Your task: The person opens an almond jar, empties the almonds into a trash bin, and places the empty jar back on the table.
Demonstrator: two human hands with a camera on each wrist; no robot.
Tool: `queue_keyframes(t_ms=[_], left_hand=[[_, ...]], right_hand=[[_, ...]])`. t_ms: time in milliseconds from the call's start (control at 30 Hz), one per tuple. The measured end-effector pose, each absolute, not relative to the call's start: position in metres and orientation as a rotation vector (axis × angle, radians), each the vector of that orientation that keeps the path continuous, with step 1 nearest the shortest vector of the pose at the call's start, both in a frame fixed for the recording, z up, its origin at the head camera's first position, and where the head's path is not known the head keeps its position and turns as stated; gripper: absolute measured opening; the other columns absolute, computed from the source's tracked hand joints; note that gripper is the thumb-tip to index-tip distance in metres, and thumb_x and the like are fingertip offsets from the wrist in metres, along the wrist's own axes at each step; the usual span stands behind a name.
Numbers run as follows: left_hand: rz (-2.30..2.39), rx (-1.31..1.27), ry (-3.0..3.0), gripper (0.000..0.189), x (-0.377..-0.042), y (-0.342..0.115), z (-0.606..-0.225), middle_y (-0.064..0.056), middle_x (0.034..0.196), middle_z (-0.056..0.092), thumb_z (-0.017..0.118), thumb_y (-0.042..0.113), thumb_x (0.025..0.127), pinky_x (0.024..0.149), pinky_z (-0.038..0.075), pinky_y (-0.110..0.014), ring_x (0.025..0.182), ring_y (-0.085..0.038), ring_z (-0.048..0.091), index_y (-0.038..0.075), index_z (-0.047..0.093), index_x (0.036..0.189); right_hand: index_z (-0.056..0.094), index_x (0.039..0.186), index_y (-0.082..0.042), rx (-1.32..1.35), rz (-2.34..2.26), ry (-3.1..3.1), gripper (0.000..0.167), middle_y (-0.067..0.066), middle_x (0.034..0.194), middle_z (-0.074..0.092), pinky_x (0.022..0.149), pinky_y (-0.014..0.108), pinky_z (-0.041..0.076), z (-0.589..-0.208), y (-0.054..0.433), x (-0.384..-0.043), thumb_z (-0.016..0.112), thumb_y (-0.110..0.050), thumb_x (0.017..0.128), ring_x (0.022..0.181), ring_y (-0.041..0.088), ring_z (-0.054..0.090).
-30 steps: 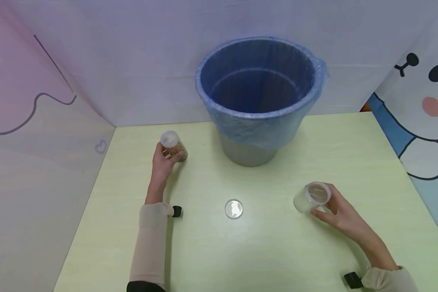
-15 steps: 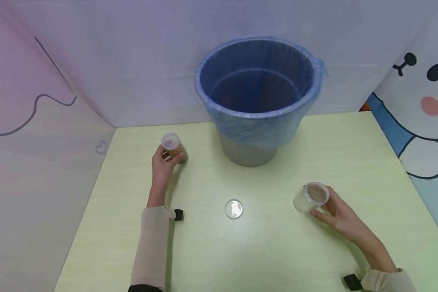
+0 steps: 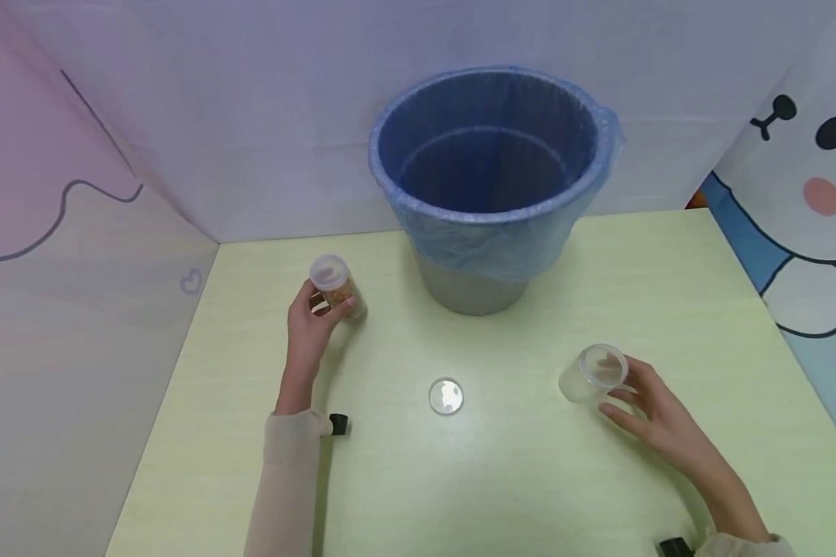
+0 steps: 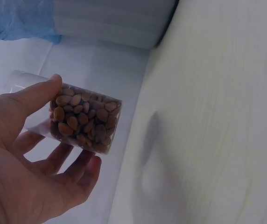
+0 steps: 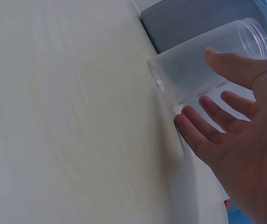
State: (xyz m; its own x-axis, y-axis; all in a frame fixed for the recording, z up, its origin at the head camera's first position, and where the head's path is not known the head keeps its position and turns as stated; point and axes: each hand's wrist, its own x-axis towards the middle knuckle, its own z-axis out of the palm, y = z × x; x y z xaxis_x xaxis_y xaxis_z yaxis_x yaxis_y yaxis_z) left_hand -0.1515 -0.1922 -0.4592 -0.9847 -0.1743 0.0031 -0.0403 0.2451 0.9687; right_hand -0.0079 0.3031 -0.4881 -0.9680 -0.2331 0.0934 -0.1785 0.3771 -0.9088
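Note:
My left hand (image 3: 308, 333) grips a clear plastic jar (image 3: 339, 289) at the far left of the table, thumb on one side and fingers on the other. Brown almond-like kernels (image 4: 87, 115) fill its lower part, and a whitish translucent cap covers the top. The left wrist view has this jar held above the tabletop. On the right, an uncapped clear jar (image 3: 580, 384) stands upright and looks empty. Beside it is my right hand (image 3: 658, 414), thumb and fingers spread apart and loosely bent around its near side. A round clear lid (image 3: 446, 396) lies mid-table between the hands.
A grey bucket (image 3: 468, 290) with a blue plastic liner (image 3: 491, 247) stands at the back middle, between and behind the two jars. Printed curtains hang behind the table (image 3: 418, 495) and on both sides.
My right hand has loosened and drawn slightly away from the uncapped jar, which stays in place. The left hand has shifted its jar a little rightward and nearer.

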Motion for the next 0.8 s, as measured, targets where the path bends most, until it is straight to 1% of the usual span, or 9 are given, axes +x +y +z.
queue_keyframes(t_ms=[100,167,233,367,467,533,567,700,800], left_hand=[[-1.843,0.183,-2.410,0.062,-0.145,-0.190,-0.453,-0.009,0.138,0.059,0.084,0.018,0.090,0.109,0.048,-0.042,0.126,-0.024,0.057,0.013,0.057,0.145],[-1.830,0.179,-2.413,0.062,-0.141,-0.189,-0.450,-0.008,0.138,0.059,0.084,0.020,0.090,0.108,0.048,-0.042,0.125,-0.023,0.057,0.014,0.057,0.145],[-1.812,0.176,-2.410,0.062,-0.138,-0.189,-0.448,-0.008,0.138,0.060,0.084,0.021,0.090,0.108,0.048,-0.042,0.124,-0.023,0.057,0.015,0.057,0.145],[-1.783,0.155,-2.413,0.063,-0.132,-0.185,-0.440,-0.010,0.140,0.058,0.084,0.022,0.090,0.110,0.045,-0.045,0.125,-0.024,0.054,0.015,0.056,0.147],[-1.755,0.127,-2.429,0.065,-0.127,-0.181,-0.435,-0.010,0.142,0.055,0.082,0.021,0.091,0.109,0.044,-0.046,0.125,-0.024,0.050,0.015,0.053,0.149],[-1.740,0.098,-2.434,0.066,-0.123,-0.179,-0.432,-0.010,0.142,0.053,0.081,0.020,0.092,0.108,0.044,-0.047,0.125,-0.023,0.049,0.016,0.052,0.150],[-1.728,0.084,-2.441,0.066,-0.121,-0.178,-0.431,-0.010,0.142,0.053,0.081,0.019,0.092,0.107,0.045,-0.047,0.125,-0.022,0.048,0.016,0.051,0.151],[-1.679,0.027,-2.462,0.066,-0.114,-0.175,-0.425,-0.010,0.141,0.052,0.082,0.020,0.091,0.104,0.048,-0.049,0.125,-0.021,0.050,0.016,0.052,0.150],[-1.657,0.007,-2.467,0.067,-0.110,-0.172,-0.420,-0.008,0.140,0.052,0.083,0.022,0.091,0.099,0.051,-0.045,0.125,-0.020,0.053,0.018,0.052,0.150]], right_hand=[[0.033,0.152,0.005,-0.338,-1.687,2.582,0.073,-0.022,0.138,0.050,0.088,0.008,0.054,-0.489,0.304,-0.003,0.071,0.014,0.090,0.115,-0.015,0.058],[0.033,0.150,0.006,-0.330,-1.711,2.574,0.071,-0.022,0.138,0.050,0.087,0.008,0.054,-0.489,0.305,0.000,0.070,0.016,0.090,0.113,-0.014,0.059],[0.034,0.148,0.005,-0.344,-1.760,2.551,0.069,-0.020,0.138,0.051,0.088,0.009,0.054,-0.491,0.306,0.002,0.068,0.019,0.089,0.113,-0.011,0.061],[0.037,0.142,0.005,-0.379,-1.891,2.467,0.065,-0.012,0.133,0.056,0.090,0.010,0.054,-0.493,0.306,0.007,0.064,0.026,0.087,0.116,-0.006,0.062],[0.039,0.138,0.004,-0.349,-1.920,2.439,0.060,-0.008,0.128,0.058,0.090,0.009,0.054,-0.492,0.307,0.012,0.063,0.025,0.088,0.115,-0.004,0.063],[0.040,0.137,0.006,-0.328,-1.954,2.392,0.056,-0.005,0.127,0.059,0.089,0.010,0.054,-0.491,0.307,0.017,0.062,0.025,0.089,0.113,-0.003,0.064],[0.040,0.136,0.004,-0.321,-1.973,2.361,0.054,-0.005,0.127,0.060,0.089,0.010,0.055,-0.491,0.307,0.020,0.061,0.024,0.090,0.112,-0.003,0.064],[0.040,0.133,0.007,-0.340,-2.047,2.233,0.046,-0.001,0.122,0.062,0.087,0.013,0.056,-0.488,0.302,0.028,0.057,0.024,0.093,0.109,0.002,0.067],[0.043,0.130,0.009,-0.356,-1.952,2.270,0.038,0.001,0.116,0.062,0.086,0.015,0.057,-0.481,0.296,0.034,0.057,0.020,0.096,0.105,0.005,0.068]])
